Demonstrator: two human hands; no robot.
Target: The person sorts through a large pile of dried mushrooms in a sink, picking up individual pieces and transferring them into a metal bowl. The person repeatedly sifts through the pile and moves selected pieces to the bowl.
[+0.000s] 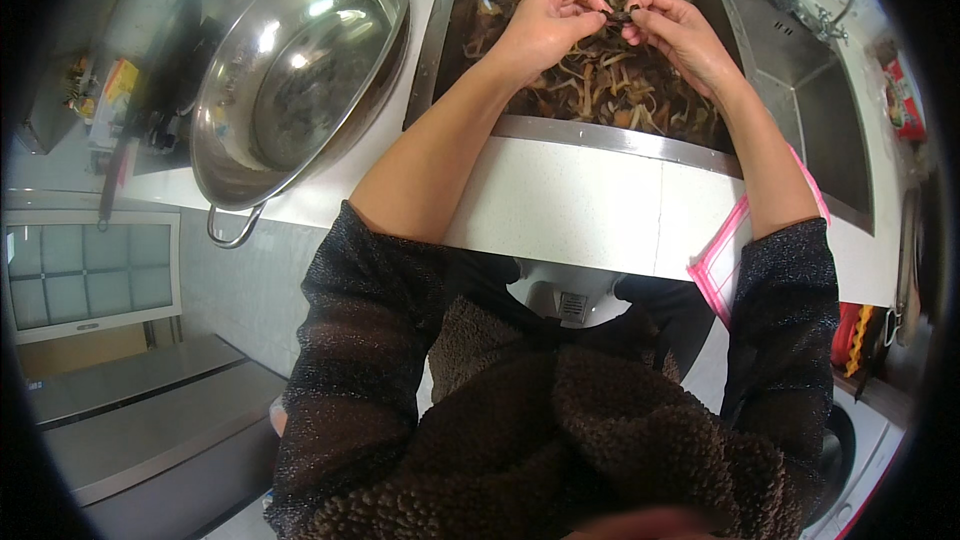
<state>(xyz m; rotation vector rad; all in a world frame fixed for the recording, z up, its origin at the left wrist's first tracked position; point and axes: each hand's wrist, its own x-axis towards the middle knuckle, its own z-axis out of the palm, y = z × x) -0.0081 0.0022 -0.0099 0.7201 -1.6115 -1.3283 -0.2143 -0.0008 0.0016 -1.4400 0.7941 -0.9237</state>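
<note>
Above the left basin of a stainless-steel sink (585, 133), my left hand (556, 21) and my right hand (670, 28) pinch a small dark piece (619, 16) between thumbs and fingers. It looks like a scrap of mushroom, though its kind is hard to tell. Murky brown water fills the basin, with a thick layer of mushrooms (607, 86), pale thin stems and brown caps, floating in it. Both hands look wet and are close together over the middle of the basin.
A large two-handled steel basin (300, 82) stands on the white counter (570, 195) to the left. The second sink basin (810, 105) and a tap (829, 24) are at right. A pink-edged cloth (721, 262) hangs over the counter's front edge. A wok (161, 52) is at far left.
</note>
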